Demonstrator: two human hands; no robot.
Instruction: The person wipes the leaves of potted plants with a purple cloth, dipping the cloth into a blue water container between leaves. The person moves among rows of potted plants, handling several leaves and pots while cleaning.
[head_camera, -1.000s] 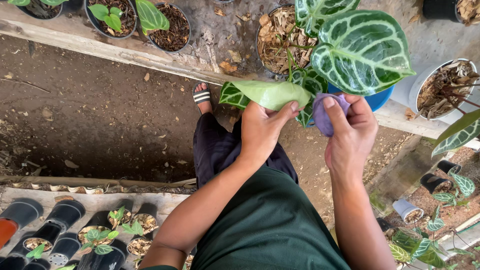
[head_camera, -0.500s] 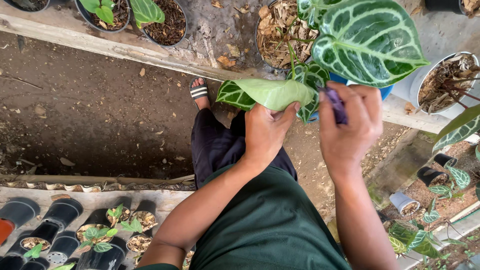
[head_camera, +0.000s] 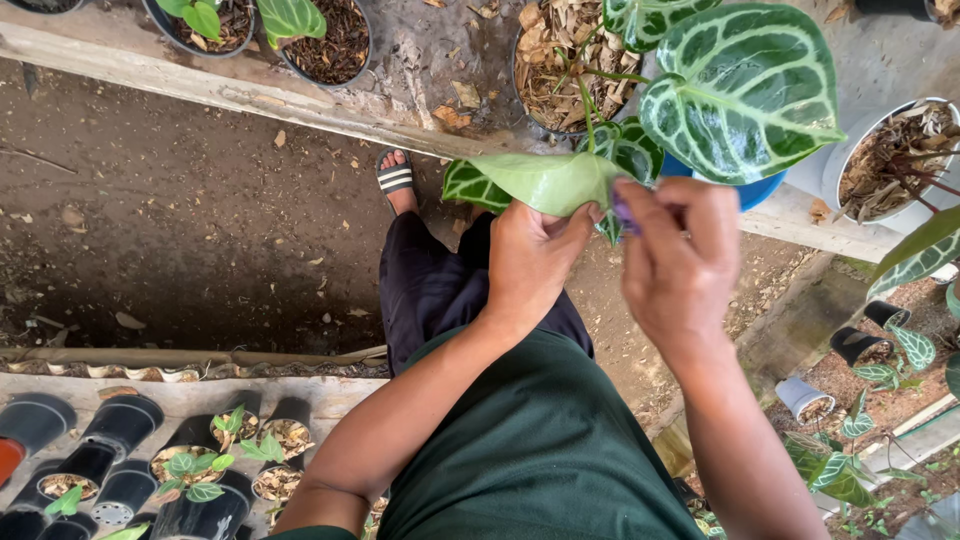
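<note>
Two hands working at one plant. The left hand (head_camera: 530, 262) is pinching a pale green leaf (head_camera: 545, 180), turned underside up, thumb and fingers closed on its near edge. The right hand (head_camera: 675, 262) is holding a small purple thing (head_camera: 623, 212) against the same leaf, fingers curled tightly round it (mostly hidden, possibly a cloth or a clip; cannot tell).

The leaf is sitting just above the person's knees, in front of the blue pot (head_camera: 760, 190) on the concrete ledge (head_camera: 250, 90). It is smooth, matte and light, with dark white-veined edges showing at its left tip.

Above it one large heart-shaped leaf (head_camera: 745, 90), dark green with bold white veins, is spreading wide. Three other pots are lining the ledge; one sandalled foot (head_camera: 397, 178) is resting on bare soil. Small black nursery pots (head_camera: 120, 430), about ten, are crowding the lower left.
</note>
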